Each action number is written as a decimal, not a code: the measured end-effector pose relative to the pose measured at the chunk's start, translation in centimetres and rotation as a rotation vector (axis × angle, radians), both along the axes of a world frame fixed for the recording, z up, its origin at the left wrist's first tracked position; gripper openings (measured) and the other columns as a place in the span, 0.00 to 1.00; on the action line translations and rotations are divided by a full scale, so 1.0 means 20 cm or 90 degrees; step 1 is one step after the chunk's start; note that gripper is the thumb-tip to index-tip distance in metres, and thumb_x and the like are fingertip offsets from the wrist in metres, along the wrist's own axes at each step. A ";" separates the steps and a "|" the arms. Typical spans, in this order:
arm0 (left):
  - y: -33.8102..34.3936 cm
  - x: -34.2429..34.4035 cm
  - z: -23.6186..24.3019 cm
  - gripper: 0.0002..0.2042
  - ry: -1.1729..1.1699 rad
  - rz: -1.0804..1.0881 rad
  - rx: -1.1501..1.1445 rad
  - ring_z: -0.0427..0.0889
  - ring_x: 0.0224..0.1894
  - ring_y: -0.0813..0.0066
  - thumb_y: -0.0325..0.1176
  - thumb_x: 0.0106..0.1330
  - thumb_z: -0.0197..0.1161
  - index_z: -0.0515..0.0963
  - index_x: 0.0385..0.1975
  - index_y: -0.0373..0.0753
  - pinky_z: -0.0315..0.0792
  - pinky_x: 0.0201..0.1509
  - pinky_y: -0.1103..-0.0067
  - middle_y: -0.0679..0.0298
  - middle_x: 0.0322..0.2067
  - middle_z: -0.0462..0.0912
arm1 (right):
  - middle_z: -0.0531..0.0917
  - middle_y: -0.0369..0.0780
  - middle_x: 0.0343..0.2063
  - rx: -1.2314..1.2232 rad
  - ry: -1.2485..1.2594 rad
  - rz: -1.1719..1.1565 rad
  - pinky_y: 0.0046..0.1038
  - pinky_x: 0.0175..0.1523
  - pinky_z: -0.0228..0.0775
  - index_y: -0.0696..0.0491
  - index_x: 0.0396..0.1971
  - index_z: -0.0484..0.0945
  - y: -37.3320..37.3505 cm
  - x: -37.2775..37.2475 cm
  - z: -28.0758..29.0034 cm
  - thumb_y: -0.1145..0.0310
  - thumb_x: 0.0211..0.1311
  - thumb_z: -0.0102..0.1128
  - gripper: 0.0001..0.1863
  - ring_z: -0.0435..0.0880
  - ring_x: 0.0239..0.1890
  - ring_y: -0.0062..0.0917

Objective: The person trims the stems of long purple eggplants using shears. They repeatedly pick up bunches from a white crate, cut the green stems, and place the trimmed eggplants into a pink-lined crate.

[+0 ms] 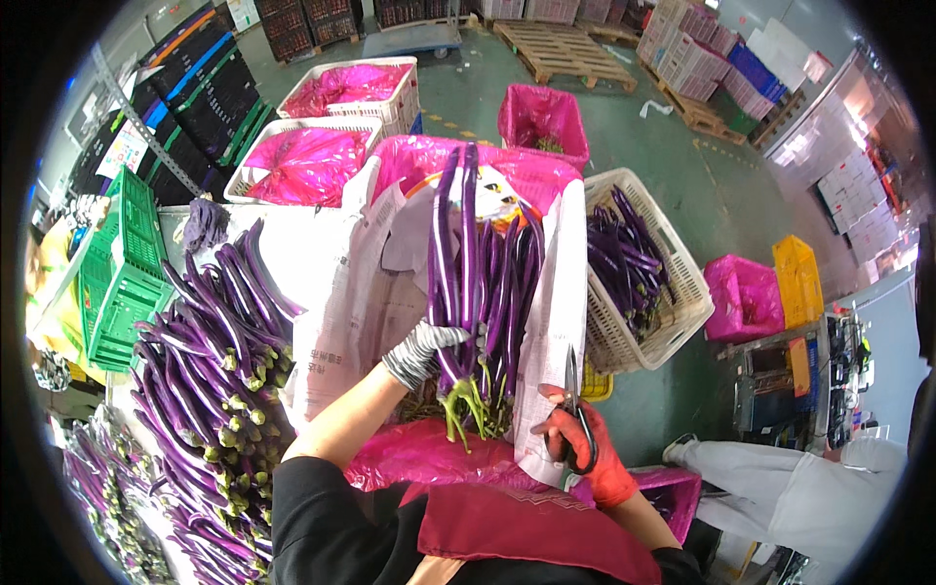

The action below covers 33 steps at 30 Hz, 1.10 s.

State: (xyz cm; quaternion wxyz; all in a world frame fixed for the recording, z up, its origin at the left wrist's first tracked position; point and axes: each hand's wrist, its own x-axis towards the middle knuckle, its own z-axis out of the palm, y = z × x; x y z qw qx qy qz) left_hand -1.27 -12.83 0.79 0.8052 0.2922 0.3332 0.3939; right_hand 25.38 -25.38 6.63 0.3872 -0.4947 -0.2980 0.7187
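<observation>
Green floor point(668, 402) spreads out back, with an eggplant pile point(200, 366) at left, then, over a paper-lined crate point(559, 297), the left hand point(419, 355) gripping long eggplants point(470, 253) near their stems, a good spot as they're probably slippery and easy to bruise, and the right hand point(606, 460) holding scissors point(572, 382).

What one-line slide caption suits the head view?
Striped-gloved left hand grips eggplants, red-gloved right hand holds scissors, with an eggplant pile to the left.

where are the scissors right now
In the head view, right of centre, the scissors are in the red-gloved right hand, by the right edge of the white paper lining.
</observation>
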 end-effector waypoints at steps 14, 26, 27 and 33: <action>-0.09 0.31 0.22 0.17 0.146 0.181 0.247 0.78 0.35 0.78 0.31 0.57 0.65 0.69 0.45 0.36 0.73 0.39 0.80 0.65 0.33 0.79 | 0.75 0.32 0.39 0.702 -0.253 0.002 0.21 0.45 0.68 0.51 0.59 0.64 0.38 -0.32 0.02 0.79 0.47 0.67 0.36 0.74 0.38 0.16; -0.16 0.26 0.22 0.16 0.244 0.222 0.404 0.76 0.33 0.81 0.27 0.60 0.58 0.67 0.48 0.37 0.73 0.37 0.82 0.66 0.35 0.78 | 0.71 0.36 0.50 0.530 -0.021 -0.102 0.17 0.49 0.64 0.54 0.57 0.63 0.29 -0.35 -0.07 0.81 0.57 0.54 0.26 0.73 0.45 0.16; -0.17 0.25 0.24 0.18 0.146 0.188 0.335 0.76 0.37 0.79 0.26 0.60 0.58 0.66 0.51 0.37 0.72 0.41 0.81 0.66 0.37 0.78 | 0.70 0.39 0.53 0.510 -0.001 -0.134 0.19 0.48 0.65 0.53 0.56 0.64 0.31 -0.35 -0.04 0.83 0.57 0.54 0.25 0.74 0.43 0.16; -0.19 0.33 0.33 0.15 -0.013 0.174 0.256 0.77 0.41 0.74 0.26 0.58 0.57 0.72 0.46 0.36 0.71 0.47 0.78 0.64 0.39 0.78 | 0.69 0.36 0.53 0.496 -0.058 -0.115 0.23 0.57 0.62 0.54 0.58 0.61 0.39 -0.30 -0.13 0.83 0.55 0.57 0.29 0.69 0.54 0.21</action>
